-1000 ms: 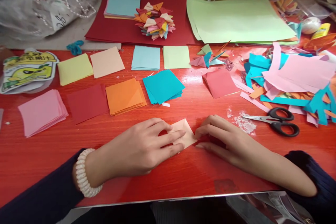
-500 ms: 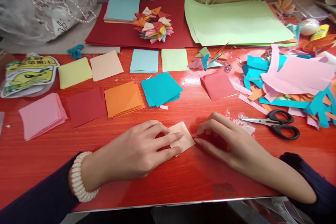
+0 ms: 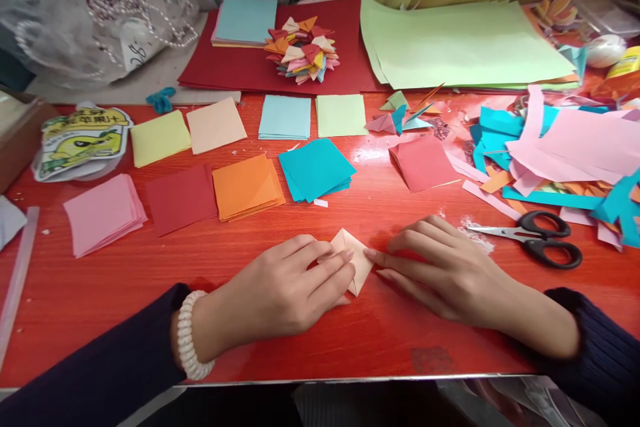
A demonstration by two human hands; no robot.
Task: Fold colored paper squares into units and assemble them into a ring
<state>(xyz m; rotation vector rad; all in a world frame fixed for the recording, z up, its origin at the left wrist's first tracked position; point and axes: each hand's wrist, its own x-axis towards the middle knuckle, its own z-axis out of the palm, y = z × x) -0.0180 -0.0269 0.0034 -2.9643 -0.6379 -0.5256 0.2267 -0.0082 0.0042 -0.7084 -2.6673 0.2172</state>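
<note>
A small peach paper square (image 3: 361,267), folded with crease lines on its face, lies on the red table, one corner pointing away from me. My left hand (image 3: 295,287), with a white coiled band at the wrist, holds the paper down with its fingers across the left half, covering that part. From the other side, my right hand (image 3: 440,263) reaches in with fingers stretched out. Its index fingertip touches the paper's right corner, and the thumb rests just below, apart from it. Black-handled scissors (image 3: 543,237) lie to the right of this hand.
Stacks of paper squares lie beyond my hands: teal (image 3: 317,170), orange (image 3: 247,187), red (image 3: 181,199) and pink (image 3: 105,213). A ring of folded paper pieces (image 3: 303,53) sits at the back. Paper scraps (image 3: 565,147) are heaped on the right. The table's front edge (image 3: 350,379) runs close below.
The camera view has shifted slightly left. The peach paper has turned a little, and my right index finger now touches its right corner. My left fingers remain on it.
</note>
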